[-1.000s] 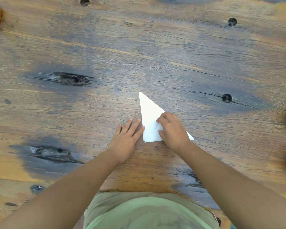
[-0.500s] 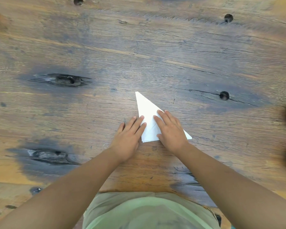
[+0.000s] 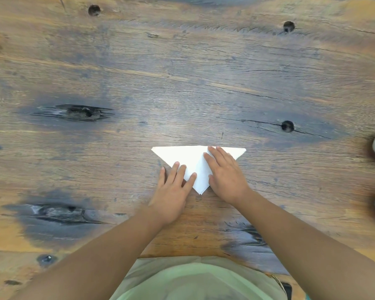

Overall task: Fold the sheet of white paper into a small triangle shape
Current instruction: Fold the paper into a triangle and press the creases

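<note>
The white paper (image 3: 186, 161) has turned since a moment ago: its long edge now runs across the bench (image 3: 182, 83) on the far side and its point faces the near edge, which I judge readies another fold. Both hands lie flat and grasp nothing, the left hand (image 3: 171, 191) touching the paper's left slope, the right hand (image 3: 225, 176) pressing its right half.
</note>
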Tool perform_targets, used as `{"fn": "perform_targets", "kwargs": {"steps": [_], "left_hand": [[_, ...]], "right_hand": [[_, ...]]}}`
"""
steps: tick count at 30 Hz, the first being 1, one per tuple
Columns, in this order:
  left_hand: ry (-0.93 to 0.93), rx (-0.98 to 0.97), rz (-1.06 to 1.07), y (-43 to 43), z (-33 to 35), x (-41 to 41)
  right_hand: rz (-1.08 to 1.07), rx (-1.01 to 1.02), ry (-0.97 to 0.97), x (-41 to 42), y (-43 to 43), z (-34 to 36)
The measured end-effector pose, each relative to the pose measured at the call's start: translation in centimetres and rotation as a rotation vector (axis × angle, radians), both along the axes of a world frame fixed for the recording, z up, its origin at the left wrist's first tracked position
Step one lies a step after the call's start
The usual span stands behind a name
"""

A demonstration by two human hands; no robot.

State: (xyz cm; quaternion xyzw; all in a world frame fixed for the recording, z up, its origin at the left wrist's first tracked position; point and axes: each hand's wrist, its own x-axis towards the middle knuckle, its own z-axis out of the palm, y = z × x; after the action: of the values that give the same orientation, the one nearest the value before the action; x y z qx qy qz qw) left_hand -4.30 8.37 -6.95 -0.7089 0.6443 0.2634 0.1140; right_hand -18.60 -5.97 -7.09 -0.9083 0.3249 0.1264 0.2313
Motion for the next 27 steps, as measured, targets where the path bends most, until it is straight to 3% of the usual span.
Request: {"fn": "perform_targets", "kwargs": {"steps": [13,27], "left_hand": [[0.008,-0.033,0.008,-0.5,0.0,-0.7],[-0.016,-0.024,-0.059,-4.7,-0.5,-0.1]], "right_hand": [[0.03,0.002,0.083,-0.7,0.4,-0.2],[0.017,0.04,-0.067,0.7,-0.4,-0.3]]}}
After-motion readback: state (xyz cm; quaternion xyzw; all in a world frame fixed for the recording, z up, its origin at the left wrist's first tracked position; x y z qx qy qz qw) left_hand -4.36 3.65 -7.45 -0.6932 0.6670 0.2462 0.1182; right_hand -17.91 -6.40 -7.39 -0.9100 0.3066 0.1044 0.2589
